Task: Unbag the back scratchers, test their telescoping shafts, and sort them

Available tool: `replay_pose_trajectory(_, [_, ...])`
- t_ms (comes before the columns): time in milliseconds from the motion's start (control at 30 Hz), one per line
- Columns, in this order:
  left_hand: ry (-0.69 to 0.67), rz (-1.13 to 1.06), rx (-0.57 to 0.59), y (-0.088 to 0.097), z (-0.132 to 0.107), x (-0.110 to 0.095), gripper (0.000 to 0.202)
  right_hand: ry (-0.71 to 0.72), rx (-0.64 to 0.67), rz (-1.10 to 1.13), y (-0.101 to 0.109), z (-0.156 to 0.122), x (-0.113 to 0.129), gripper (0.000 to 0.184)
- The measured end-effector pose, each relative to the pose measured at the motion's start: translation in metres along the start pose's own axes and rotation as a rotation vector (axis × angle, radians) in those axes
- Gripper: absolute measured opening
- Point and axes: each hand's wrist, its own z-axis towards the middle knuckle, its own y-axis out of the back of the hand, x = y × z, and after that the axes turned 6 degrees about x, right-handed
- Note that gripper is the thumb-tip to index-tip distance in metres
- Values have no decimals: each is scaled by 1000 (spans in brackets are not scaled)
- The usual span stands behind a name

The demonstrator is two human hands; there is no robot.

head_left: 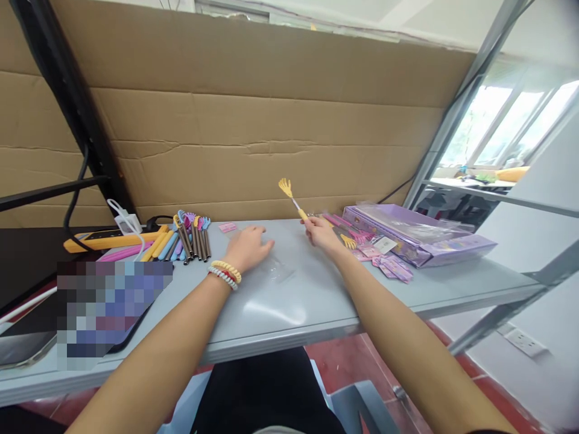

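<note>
My right hand (322, 234) is closed on the handle of a small yellow hand-shaped back scratcher (289, 194), which points up and to the left above the grey table (289, 313). My left hand (248, 246) rests palm down on the table with fingers loosely curled, holding nothing. Coiled bands sit on its wrist. A clear plastic sleeve (277, 271) lies on the table just right of the left hand. A small pink label (227, 227) lies beyond that hand.
A bundle of coloured back scratchers (185, 238) lies at the left. A purple box (416, 235), pink scratchers (348, 226) and pink labels (391, 265) lie at the right. A power strip (104, 240) and a cardboard wall (253, 132) stand behind.
</note>
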Motion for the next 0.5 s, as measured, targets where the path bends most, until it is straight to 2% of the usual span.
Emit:
replay_pose_trajectory(67, [90, 89, 42, 1, 2, 15, 53, 27, -155, -240, 12, 4, -7, 18])
replay_pose_trajectory(133, [125, 142, 154, 0, 2, 26, 60, 33, -207, -375, 19, 5, -11, 19])
replay_pose_trajectory(233, [81, 119, 342, -6, 2, 34, 65, 74, -134, -472, 19, 2, -11, 20])
replay_pose_trajectory(300, [-7, 69, 387, -11, 4, 33, 60, 151, -11, -526, 12, -1, -8, 19])
replay_pose_trajectory(400, [-98, -37, 334, -15, 6, 27, 55, 258, 179, -574, -2, -9, -3, 20])
replay_pose_trajectory(500, [-47, -285, 187, -16, 8, 19, 50, 322, 273, -547, -18, -19, 4, 23])
